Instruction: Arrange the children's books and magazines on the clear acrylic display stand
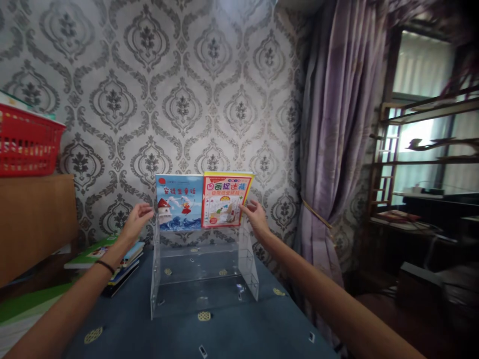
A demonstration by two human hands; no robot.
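A blue children's book (179, 209) and a red-and-yellow children's book (223, 215) stand side by side, covers facing me, on the top tier of a clear tiered display rack (198, 262). The yellow one overlaps the blue one's right edge. My left hand (141, 218) is just left of the blue book, fingers loosely bent and apart, with nothing in them. At the red-and-yellow book's right edge, my right hand (255, 215) has its thumb over the cover and its fingers by the edge. The rack's lower tiers hold no books.
The rack stands on a dark blue patterned cloth (224, 329) against a patterned wall. Stacked books (125, 262) lie left, near a wooden cabinet (37, 224) bearing a red basket (30, 142). A purple curtain (333, 124) and a wooden shelf (389, 162) are right.
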